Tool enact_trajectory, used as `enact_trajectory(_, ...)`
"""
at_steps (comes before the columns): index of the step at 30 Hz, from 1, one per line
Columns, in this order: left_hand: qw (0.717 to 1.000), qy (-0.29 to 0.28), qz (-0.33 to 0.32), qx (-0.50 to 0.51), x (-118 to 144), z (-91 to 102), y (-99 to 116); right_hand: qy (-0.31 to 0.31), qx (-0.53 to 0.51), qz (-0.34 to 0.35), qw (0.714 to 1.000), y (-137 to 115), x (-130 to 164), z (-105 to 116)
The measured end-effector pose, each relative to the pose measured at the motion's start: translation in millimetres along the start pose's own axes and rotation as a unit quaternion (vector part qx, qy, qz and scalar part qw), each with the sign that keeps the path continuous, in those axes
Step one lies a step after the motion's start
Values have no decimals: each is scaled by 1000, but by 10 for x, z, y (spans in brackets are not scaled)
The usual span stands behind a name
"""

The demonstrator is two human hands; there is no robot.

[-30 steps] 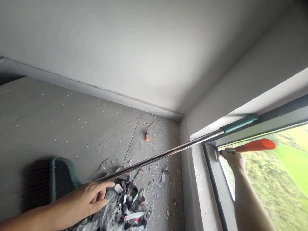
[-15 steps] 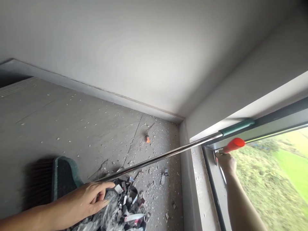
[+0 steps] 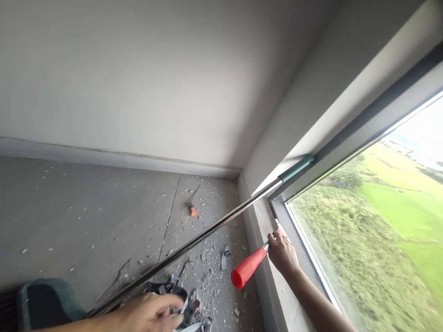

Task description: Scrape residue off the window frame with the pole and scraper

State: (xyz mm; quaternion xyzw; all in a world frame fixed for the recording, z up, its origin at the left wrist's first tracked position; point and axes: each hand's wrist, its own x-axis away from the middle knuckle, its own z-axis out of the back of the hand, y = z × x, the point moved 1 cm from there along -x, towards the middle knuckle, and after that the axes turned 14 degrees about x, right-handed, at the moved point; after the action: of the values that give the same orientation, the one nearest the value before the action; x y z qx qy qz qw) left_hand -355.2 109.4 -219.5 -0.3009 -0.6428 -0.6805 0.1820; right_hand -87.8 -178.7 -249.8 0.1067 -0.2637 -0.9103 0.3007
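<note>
My right hand (image 3: 283, 252) is closed around the metal shaft of a scraper (image 3: 246, 269), just below its head. The scraper's thick red handle sticks out to the left past the sill, and its flat head rests at the inner edge of the window frame (image 3: 301, 230). Low in the view, my left hand (image 3: 152, 311) hovers over a heap of torn strips and scraps (image 3: 194, 313). Its fingers are loosely bent and a little blurred, with a gap between thumb and forefinger and nothing visible in it.
A broom (image 3: 44, 302) has its head on the floor at lower left; its metal pole slants up to the window corner, ending in a green grip (image 3: 296, 168). A small orange-handled tool (image 3: 192, 210) lies on the floor. Chips litter the floor and the windowsill (image 3: 265, 221).
My right hand has moved left and down along the frame, and the scraper's handle has swung from pointing right to pointing left. The view has turned right; my left hand sits lower.
</note>
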Motion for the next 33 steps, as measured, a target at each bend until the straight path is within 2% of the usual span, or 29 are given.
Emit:
enact_trajectory(1, 998, -47, 4, 47, -130, -116, 190, -10, 8, -23, 1000, 42, 47, -65)
enact_trajectory(3, 990, -99, -36, 97, -447, -398, 562, -22, 4, -60, 998, 110, 122, -175)
enact_trajectory(4, 985, -100, -59, 127, -611, -549, 719, -23, -3, -71, 997, 125, 154, -216)
enact_trajectory(6, 966, -66, -129, 215, -881, -828, 949, -18, -17, -79, 997, 115, 216, -272)
enact_trajectory(8, 965, -57, -163, 198, -1015, -1045, 1061, -15, -23, -75, 997, 68, 274, -304)
enact_trajectory(10, 981, -49, -139, 126, -1022, -1159, 1110, -15, -19, -66, 998, 23, 315, -320)
enact_trajectory(13, 995, -22, -93, 38, -967, -1146, 1235, -15, -18, -53, 998, 32, 294, -310)
enact_trajectory(18, 989, -22, -134, 56, -1079, -990, 1532, -61, -33, -92, 993, 172, 85, -227)
enact_trajectory(20, 990, -35, -123, 62, -1098, -955, 1518, -70, -35, -100, 992, 157, 64, -203)
enact_trajectory(23, 993, -40, -97, 54, -1078, -947, 1407, -39, -48, -72, 995, 91, 106, -207)
enact_trajectory(25, 992, -33, -107, 55, -1097, -966, 1385, -30, -51, -69, 996, 95, 110, -225)
enact_trajectory(29, 989, -22, -129, 65, -1171, -1011, 1471, -64, -36, -104, 992, 181, 43, -231)
enact_trajectory(33, 991, -45, -122, 29, -1102, -969, 1411, -47, -38, -79, 995, 107, 73, -207)
